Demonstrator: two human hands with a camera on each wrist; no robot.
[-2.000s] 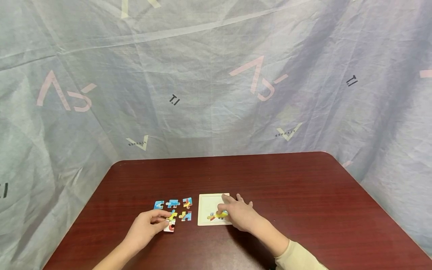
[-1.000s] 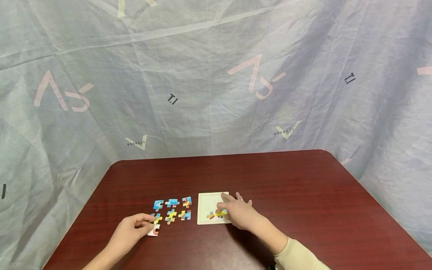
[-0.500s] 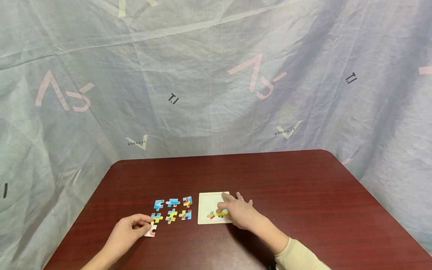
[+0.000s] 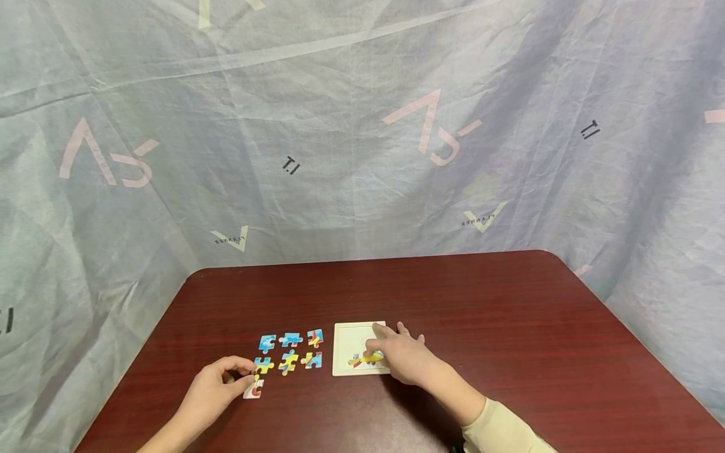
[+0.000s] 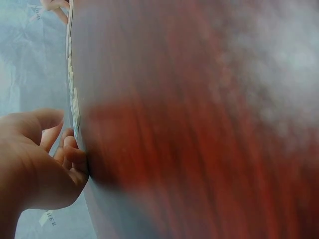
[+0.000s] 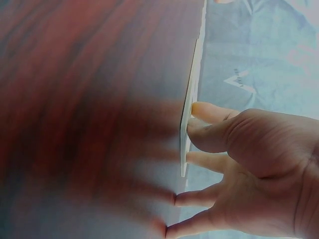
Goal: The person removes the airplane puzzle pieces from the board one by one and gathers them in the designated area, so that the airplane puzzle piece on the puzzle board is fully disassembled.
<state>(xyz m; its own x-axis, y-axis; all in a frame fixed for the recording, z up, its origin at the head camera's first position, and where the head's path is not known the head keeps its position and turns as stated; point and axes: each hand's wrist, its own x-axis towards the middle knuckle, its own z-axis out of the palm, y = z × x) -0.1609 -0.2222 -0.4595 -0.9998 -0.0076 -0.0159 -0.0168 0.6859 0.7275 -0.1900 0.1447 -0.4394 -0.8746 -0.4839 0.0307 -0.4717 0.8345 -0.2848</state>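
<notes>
In the head view my left hand [image 4: 212, 387] has its thumb and forefinger at a white-and-red jigsaw piece [image 4: 252, 391], which lies lowest on the left. The left wrist view shows the left hand [image 5: 45, 154] with its other fingers curled low against the table. My right hand [image 4: 404, 355] rests on the right side of a pale square puzzle tray [image 4: 347, 333]. Its forefinger touches the joined yellow picture pieces [image 4: 355, 361] along the tray's lower part, and the palm hides some of them. In the right wrist view the right hand's [image 6: 249, 164] outer fingers are spread onto the table.
Two rows of loose jigsaw pieces lie left of the tray, among them a blue one [image 4: 267, 343], a yellow one [image 4: 288, 362] and a blue-red one [image 4: 313, 360]. They sit on a dark red table [image 4: 453, 302]. A grey printed cloth [image 4: 351, 126] hangs behind and beside it.
My left hand has moved leftward and a little nearer with the white-and-red piece, uncovering the lower row. Over the last half second it hardly moves. The right hand keeps its place on the tray.
</notes>
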